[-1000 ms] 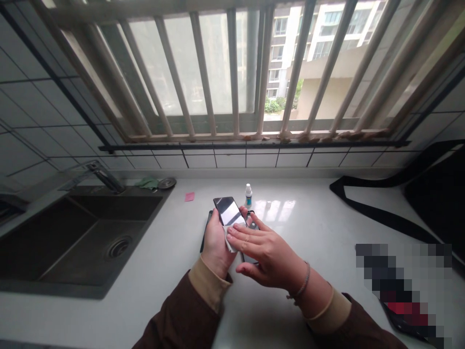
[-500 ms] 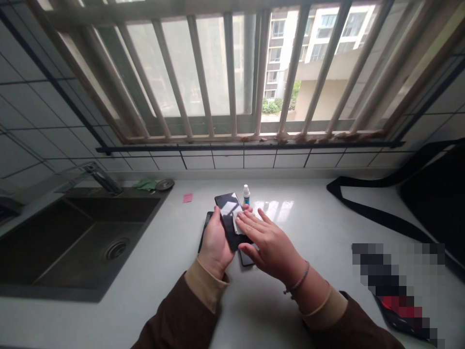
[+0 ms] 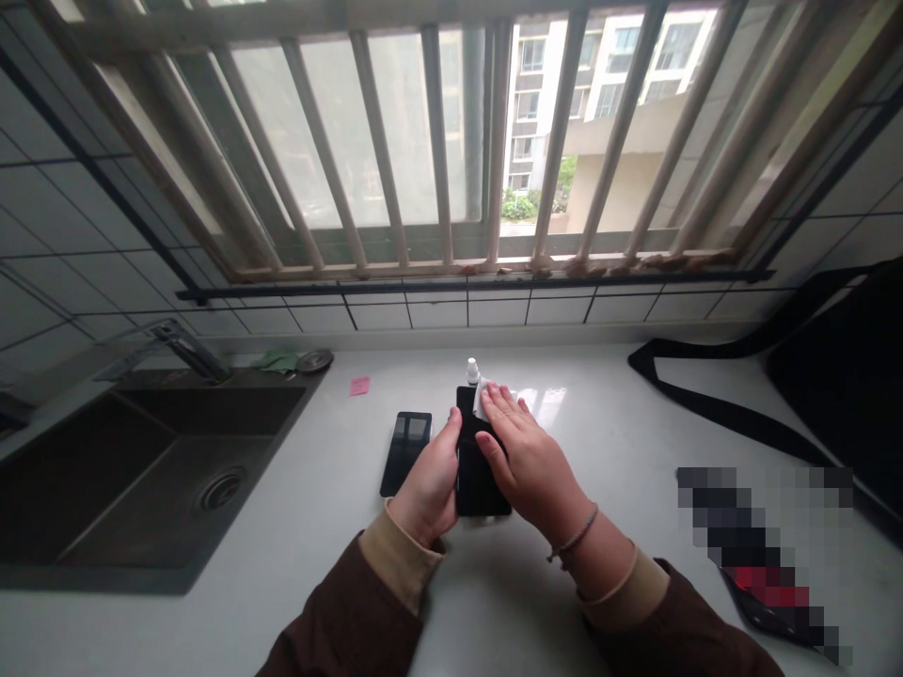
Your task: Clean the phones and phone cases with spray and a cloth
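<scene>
Left hand grips the phone by its 9 o'clock edge, over the desk; right hand unclenched, fingers straight, pressing the wipe near the phone's 1 o'clock corner. Done well: light, even pressure, overlapping strokes towards 6 o'clock, left grip firm against twisting. Phone slim, black-faced, long axis 12 to 6; bottle just beyond its 12 o'clock end

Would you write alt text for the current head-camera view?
A person's left hand holds a dark phone while the right hand rests on a white wipe at its upper right. A second phone lies on the pale counter toward the sink at left; a small bottle stands beyond.
</scene>
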The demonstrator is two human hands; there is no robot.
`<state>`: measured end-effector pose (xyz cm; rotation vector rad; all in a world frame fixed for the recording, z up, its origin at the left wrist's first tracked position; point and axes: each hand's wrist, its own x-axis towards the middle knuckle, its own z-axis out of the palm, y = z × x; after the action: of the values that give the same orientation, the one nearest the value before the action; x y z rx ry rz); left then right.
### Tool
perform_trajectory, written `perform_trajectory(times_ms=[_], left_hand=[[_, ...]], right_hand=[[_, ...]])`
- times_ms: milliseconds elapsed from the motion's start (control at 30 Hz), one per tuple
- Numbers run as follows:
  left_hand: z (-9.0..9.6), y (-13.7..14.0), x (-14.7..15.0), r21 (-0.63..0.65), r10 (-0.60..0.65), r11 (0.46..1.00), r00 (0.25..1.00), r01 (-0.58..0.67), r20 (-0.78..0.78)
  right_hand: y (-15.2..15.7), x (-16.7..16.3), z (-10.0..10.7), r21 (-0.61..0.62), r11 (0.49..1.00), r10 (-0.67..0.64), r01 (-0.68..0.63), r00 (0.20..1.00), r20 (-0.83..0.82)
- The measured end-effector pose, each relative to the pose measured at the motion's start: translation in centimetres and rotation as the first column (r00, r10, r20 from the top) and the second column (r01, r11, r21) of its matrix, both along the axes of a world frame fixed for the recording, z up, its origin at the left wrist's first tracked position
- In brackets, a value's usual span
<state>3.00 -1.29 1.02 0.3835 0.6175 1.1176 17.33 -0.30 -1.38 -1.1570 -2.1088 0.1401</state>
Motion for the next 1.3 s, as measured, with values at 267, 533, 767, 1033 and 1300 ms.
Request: perform_trajectory(times_ms=[267,533,767,1033,1300], left_hand=[[-0.5,0.6,-0.7,-0.077,0.083,0.993,0.992,-0.090,-0.091],[-1.0,0.9,-0.8,-0.027,0.146,0.988,0.978,-0.151,-0.150],[-0.6,-0.3,-0.2,0.003,0.023,1.000,0.974,-0.023,-0.227],[-0.5,-0.3,-0.2,0.104,0.017,0.994,0.943,0.019,-0.332],[-0.7,-0.8,-0.6,0.080,-0.071,0.988,0.853,0.131,-0.517]], right_hand=[[-0.4,0.0,0.4,0.004,0.993,0.119,-0.119,0.993,0.027],[-0.8,-0.1,0.8,-0.008,0.959,0.283,-0.283,0.956,0.073],[-0.5,-0.1,0.8,-0.028,0.981,0.194,-0.193,0.976,0.095],[-0.1,-0.1,0.2,-0.021,0.994,0.107,-0.108,0.993,-0.053],[0.0,0.5,0.8,0.106,0.993,0.074,-0.054,0.978,-0.194]])
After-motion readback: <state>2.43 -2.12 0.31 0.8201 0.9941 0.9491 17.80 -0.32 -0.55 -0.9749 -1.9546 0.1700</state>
